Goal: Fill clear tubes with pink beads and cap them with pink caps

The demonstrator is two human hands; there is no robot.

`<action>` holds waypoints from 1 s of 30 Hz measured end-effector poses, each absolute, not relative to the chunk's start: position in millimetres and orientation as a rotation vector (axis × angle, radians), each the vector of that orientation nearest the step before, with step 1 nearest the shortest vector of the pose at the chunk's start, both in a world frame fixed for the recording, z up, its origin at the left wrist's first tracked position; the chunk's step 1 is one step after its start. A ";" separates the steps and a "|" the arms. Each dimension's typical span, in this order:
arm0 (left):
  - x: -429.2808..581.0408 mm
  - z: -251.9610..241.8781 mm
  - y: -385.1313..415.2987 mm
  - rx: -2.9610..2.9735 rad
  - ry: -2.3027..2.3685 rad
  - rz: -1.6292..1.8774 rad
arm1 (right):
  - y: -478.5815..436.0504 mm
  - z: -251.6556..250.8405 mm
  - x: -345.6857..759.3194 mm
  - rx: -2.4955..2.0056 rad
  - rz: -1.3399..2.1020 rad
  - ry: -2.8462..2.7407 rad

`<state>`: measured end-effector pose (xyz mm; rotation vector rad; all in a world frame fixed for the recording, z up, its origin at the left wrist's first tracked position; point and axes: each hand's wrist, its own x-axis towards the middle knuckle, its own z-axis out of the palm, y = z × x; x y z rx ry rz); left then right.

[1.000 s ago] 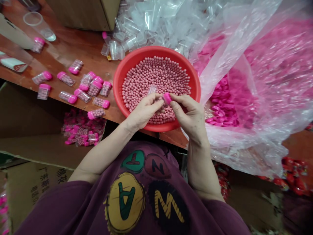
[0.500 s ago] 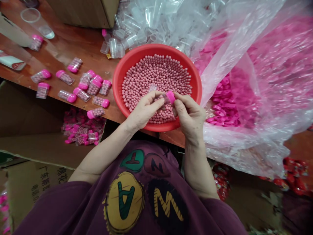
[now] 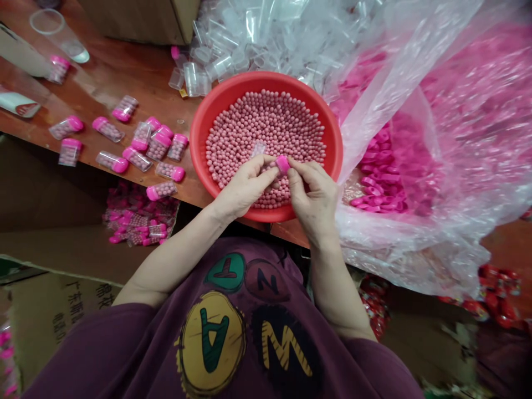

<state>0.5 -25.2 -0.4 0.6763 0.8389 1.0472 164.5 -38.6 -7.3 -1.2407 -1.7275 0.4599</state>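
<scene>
Over a red basin point(image 3: 198, 145) of small pink beads point(image 3: 266, 122), my left hand point(image 3: 247, 182) pinches a small clear bottle of beads, mostly hidden by the fingers. My right hand point(image 3: 319, 195) has thumb and fingertips closed on the bright pink cap point(image 3: 283, 164) at the bottle's right end. The cap sits against the bottle's mouth; whether it is fully seated I cannot tell. Another clear bottle point(image 3: 258, 148) lies on the beads just beyond my left fingers.
Several capped bottles point(image 3: 137, 159) lie on the wooden table point(image 3: 137, 66) at left. Below them an open carton point(image 3: 62, 238) holds more. Empty clear bottles point(image 3: 233, 50) are heaped behind the basin. A plastic bag point(image 3: 374, 238) of pink caps point(image 3: 378, 185) spreads at right.
My right hand has moved left, toward my left hand, and the pink cap has shifted left with it, closer to my left fingers. My left hand stays nearly in place.
</scene>
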 end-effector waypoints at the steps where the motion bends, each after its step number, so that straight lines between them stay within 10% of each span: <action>1: 0.7 -0.4 -25.1 0.674 0.846 1.052 | -38.8 -8.7 162.7 -1.235 0.419 -1.747; 20: -1.9 -6.1 -22.9 0.766 0.836 1.113 | -27.4 -17.2 183.5 -1.190 0.686 -1.654; 30: -0.9 -14.0 -18.7 0.737 0.987 1.086 | -42.8 -24.7 140.4 -1.481 0.098 -2.051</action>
